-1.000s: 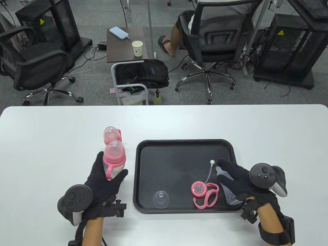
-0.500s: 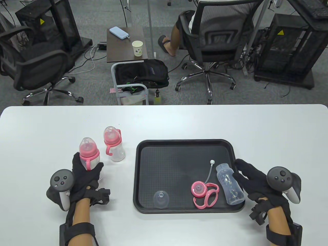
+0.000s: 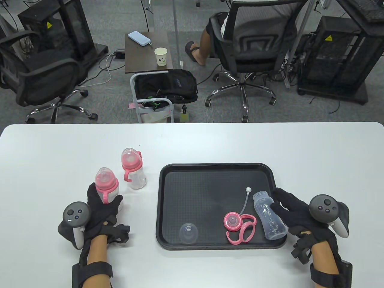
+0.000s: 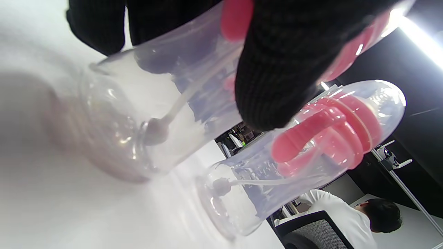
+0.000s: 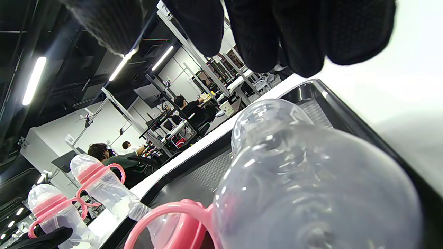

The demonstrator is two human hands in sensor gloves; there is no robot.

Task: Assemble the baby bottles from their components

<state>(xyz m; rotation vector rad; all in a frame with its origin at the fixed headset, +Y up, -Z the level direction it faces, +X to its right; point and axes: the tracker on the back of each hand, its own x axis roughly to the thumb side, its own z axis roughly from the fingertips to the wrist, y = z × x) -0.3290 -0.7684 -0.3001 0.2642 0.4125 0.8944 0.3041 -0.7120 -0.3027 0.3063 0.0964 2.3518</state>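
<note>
The left hand (image 3: 102, 207) grips a pink-collared clear baby bottle (image 3: 106, 187) upright on the white tabletop (image 3: 60, 150); a careless release could topple it. The right hand (image 3: 295, 210) hovers with fingers relaxed, holding nothing.

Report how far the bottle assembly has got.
Done: one capped bottle stands left of the tray. In hand: the left hand holds a second bottle upright on the table. Left: the empty bottle beside the right hand, pink collar, straw and clear cap.
</note>
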